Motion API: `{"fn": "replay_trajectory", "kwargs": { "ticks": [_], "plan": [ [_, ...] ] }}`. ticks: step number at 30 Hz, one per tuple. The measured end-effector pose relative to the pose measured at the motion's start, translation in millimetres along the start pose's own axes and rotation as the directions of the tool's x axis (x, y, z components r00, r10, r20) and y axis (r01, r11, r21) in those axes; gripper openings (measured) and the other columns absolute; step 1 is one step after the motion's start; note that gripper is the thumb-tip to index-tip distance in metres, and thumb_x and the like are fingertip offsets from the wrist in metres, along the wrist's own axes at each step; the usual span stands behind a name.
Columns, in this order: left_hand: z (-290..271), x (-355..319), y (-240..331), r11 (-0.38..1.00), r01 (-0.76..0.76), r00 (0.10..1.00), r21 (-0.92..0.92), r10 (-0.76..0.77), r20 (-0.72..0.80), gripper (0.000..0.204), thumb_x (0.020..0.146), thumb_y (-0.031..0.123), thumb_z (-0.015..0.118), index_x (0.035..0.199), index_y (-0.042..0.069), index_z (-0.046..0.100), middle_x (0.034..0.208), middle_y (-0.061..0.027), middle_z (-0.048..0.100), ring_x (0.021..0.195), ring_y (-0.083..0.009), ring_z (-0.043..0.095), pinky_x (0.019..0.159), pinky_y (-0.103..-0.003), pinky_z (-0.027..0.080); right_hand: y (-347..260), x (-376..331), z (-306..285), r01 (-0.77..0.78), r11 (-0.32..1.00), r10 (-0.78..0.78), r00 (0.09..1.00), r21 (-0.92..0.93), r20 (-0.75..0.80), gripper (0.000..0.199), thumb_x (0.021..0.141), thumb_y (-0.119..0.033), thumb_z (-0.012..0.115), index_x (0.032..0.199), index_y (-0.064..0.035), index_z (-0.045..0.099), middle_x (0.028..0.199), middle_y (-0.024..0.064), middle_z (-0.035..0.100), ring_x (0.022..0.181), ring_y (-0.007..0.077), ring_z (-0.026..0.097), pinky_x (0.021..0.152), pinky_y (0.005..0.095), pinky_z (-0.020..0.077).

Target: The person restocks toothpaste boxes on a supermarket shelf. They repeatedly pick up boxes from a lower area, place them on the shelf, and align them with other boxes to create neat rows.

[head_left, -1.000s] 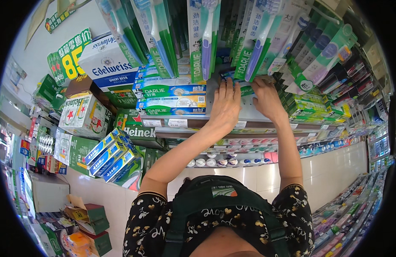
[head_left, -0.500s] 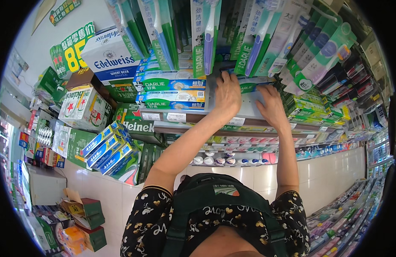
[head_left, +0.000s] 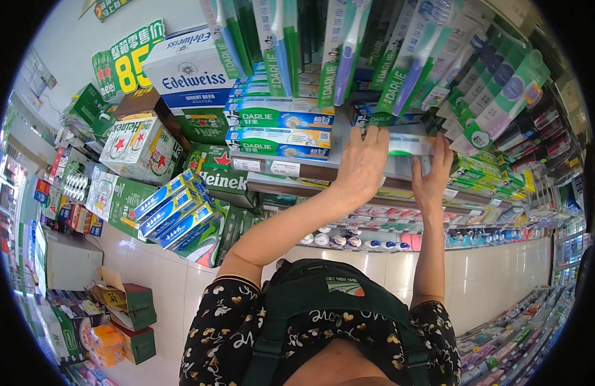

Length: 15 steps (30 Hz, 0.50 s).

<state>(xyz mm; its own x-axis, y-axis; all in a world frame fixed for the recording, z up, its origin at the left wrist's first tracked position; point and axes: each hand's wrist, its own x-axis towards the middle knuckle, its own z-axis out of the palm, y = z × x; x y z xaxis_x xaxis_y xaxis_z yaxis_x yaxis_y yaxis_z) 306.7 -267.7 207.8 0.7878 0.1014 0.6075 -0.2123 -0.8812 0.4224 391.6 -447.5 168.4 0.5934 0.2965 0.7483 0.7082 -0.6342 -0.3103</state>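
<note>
You are sliding a toothpaste box [head_left: 410, 144] onto the shelf [head_left: 323, 168], right of the stacked boxes [head_left: 279, 128], your left hand [head_left: 364, 162] spread flat beside it and right hand [head_left: 432, 180] gripping its right end; next, likely push it farther in.

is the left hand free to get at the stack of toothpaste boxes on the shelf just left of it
Probably yes. The left hand rests on the shelf edge right beside the stack of toothpaste boxes, with nothing between them, though it seems busy steadying a small box with the right hand.
</note>
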Motion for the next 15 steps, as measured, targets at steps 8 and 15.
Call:
{"fn": "replay_trajectory", "kwargs": {
  "ticks": [8, 15],
  "plan": [
    [-118, -62, -60, 0.979, 0.098, 0.995, -0.179, -0.093, 0.033, 0.053, 0.067, -0.005, 0.076, 0.117, 0.004, 0.064, 0.115, -0.0156, 0.063, 0.109, -0.0323, 0.060, 0.092, -0.039, 0.049, -43, -12, -13, -0.176, 0.797, -0.042, 0.938, 0.577, 0.343, 0.066, 0.073, -0.011, 0.083, 0.132, -0.0028, 0.054, 0.122, 0.0124, 0.061, 0.105, 0.0233, 0.062, 0.088, 0.0327, 0.0503],
    [-148, -67, -139, 0.880, 0.217, 0.921, -0.422, -0.328, -0.210, 0.056, 0.078, -0.010, 0.066, 0.133, 0.002, 0.056, 0.124, -0.0136, 0.058, 0.113, -0.0282, 0.058, 0.097, -0.033, 0.045, -124, 21, 57, -0.010, 0.708, -0.083, 0.992, 0.706, 0.097, 0.053, 0.073, -0.008, 0.084, 0.118, -0.0005, 0.057, 0.109, 0.0116, 0.059, 0.088, 0.0226, 0.060, 0.079, 0.0320, 0.0506]
  ]
}}
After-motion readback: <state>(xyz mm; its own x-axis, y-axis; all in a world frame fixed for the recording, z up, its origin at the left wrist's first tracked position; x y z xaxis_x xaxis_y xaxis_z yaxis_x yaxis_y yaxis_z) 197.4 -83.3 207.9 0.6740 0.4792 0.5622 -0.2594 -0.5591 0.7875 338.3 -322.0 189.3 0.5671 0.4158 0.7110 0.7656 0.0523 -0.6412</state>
